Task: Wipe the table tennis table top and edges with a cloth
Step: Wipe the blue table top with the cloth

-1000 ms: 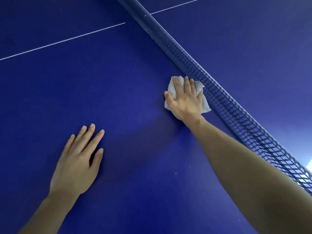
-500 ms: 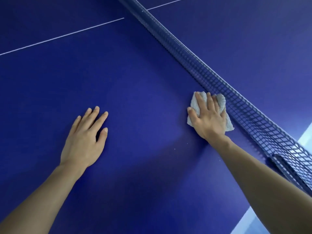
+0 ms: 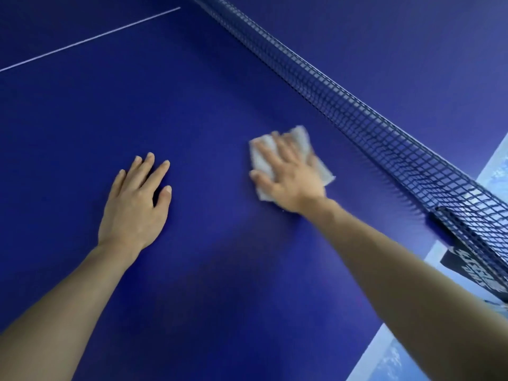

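Observation:
The blue table tennis table top (image 3: 209, 100) fills the view. A white folded cloth (image 3: 261, 158) lies flat on it, a short way left of the net. My right hand (image 3: 288, 177) presses on the cloth with straight, spread fingers and is blurred by motion. My left hand (image 3: 136, 202) lies flat on the bare table top, palm down, to the left of the cloth and apart from it.
The dark mesh net (image 3: 384, 127) runs diagonally from top centre to the right edge, ending at a black net clamp (image 3: 445, 224) on the table's side. A white centre line (image 3: 90, 38) crosses the upper left. Pale floor (image 3: 398, 361) shows past the table's right edge.
My right hand has slid the cloth away from the net, leftward over the table top toward my left hand. My left hand still lies flat on the table.

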